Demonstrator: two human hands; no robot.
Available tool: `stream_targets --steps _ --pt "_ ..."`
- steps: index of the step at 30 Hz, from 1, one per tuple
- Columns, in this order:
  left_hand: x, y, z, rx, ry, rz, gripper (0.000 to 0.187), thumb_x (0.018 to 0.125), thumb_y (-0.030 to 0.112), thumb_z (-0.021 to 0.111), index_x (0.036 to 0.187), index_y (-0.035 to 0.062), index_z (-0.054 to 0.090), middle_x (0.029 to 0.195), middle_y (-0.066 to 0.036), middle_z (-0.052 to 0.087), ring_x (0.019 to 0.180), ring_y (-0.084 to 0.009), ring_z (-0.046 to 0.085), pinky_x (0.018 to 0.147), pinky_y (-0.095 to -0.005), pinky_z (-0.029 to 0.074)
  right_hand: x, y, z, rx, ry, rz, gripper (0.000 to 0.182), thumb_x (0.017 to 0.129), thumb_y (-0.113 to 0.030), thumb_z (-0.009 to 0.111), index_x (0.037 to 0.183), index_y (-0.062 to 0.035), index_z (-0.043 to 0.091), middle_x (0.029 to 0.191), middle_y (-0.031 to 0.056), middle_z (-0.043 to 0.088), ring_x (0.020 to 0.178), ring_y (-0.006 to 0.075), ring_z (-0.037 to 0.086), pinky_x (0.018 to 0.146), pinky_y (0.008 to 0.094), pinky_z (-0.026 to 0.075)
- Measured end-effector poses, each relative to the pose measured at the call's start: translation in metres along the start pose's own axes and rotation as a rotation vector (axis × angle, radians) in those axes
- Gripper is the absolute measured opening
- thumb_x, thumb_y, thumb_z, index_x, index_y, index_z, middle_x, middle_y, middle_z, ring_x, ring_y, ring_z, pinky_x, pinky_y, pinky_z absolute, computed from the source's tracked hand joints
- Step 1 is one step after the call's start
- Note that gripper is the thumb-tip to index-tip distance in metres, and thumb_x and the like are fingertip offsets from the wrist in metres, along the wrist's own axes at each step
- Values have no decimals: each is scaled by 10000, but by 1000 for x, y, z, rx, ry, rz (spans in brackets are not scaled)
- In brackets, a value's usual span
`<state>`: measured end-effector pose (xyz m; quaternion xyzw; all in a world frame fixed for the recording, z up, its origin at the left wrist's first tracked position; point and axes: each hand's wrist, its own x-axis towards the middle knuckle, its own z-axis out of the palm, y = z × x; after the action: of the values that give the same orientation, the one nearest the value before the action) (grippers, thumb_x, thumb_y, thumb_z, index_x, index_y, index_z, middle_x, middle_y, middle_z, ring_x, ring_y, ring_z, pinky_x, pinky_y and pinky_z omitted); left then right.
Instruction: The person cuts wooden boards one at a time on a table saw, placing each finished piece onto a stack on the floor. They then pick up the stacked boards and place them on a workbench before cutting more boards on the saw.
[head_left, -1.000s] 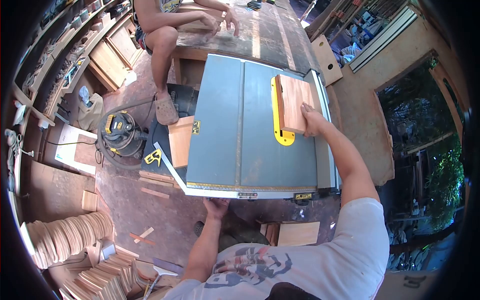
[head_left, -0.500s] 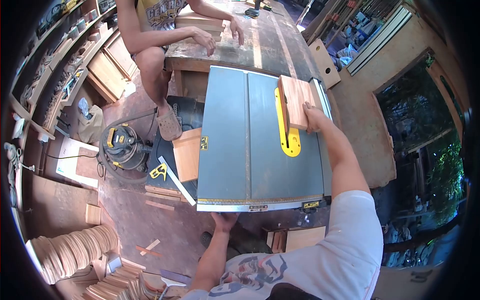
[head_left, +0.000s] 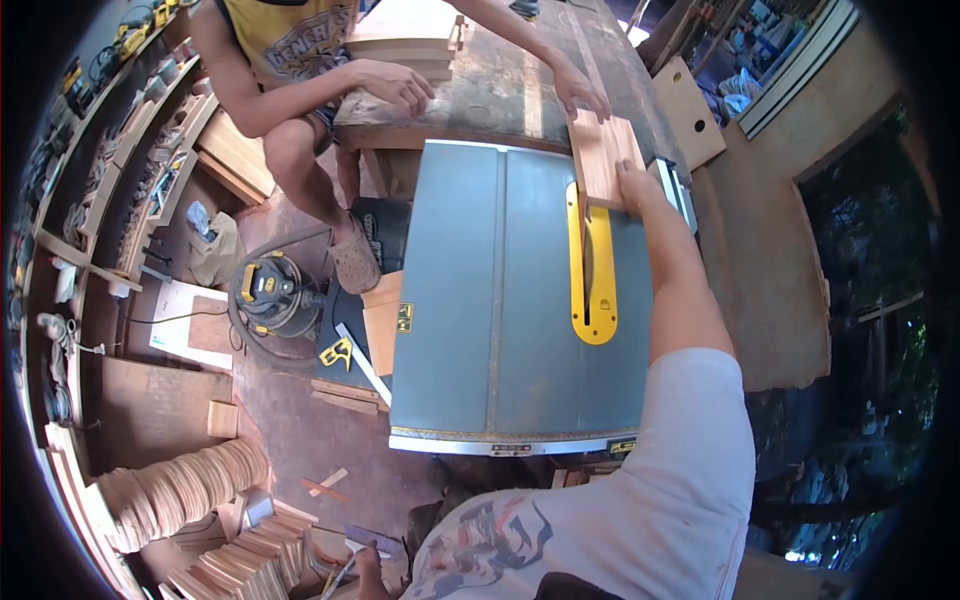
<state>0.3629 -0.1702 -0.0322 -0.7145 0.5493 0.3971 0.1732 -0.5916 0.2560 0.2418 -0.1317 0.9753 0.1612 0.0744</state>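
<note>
A reddish wooden board [head_left: 603, 152] lies at the far end of the grey table saw top [head_left: 470, 300], just beyond the yellow throat plate [head_left: 592, 290]. My right hand [head_left: 632, 186] grips the board's near right corner, arm stretched out over the saw. Another person's hand [head_left: 583, 97] rests on the board's far end, where it reaches the workbench [head_left: 500, 90]. A small part of my left hand [head_left: 366, 565] shows low at the bottom edge beside my shirt; its fingers cannot be made out.
The other person sits on the workbench, one foot [head_left: 355, 262] hanging beside the saw. A yellow-and-black shop vacuum [head_left: 268, 292] and a square ruler [head_left: 355, 358] lie left of the saw. Stacked wooden discs [head_left: 180, 490] and offcuts [head_left: 235, 565] fill the lower left; shelves line the left wall.
My right hand has pushed the board forward past the yellow plate to the table's far end. The other person's hand came onto it. My left hand left the saw's front edge and dropped down.
</note>
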Motion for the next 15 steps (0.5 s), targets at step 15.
stream_targets --steps 15 --pt "-62 71 8 -211 -148 137 367 923 201 662 1164 -76 652 880 -108 681 694 -194 660 529 -324 484 25 22 -18 156 147 -40 341 912 -23 524 1233 -66 626 1224 163 658 1164 351 628 971 450 523"
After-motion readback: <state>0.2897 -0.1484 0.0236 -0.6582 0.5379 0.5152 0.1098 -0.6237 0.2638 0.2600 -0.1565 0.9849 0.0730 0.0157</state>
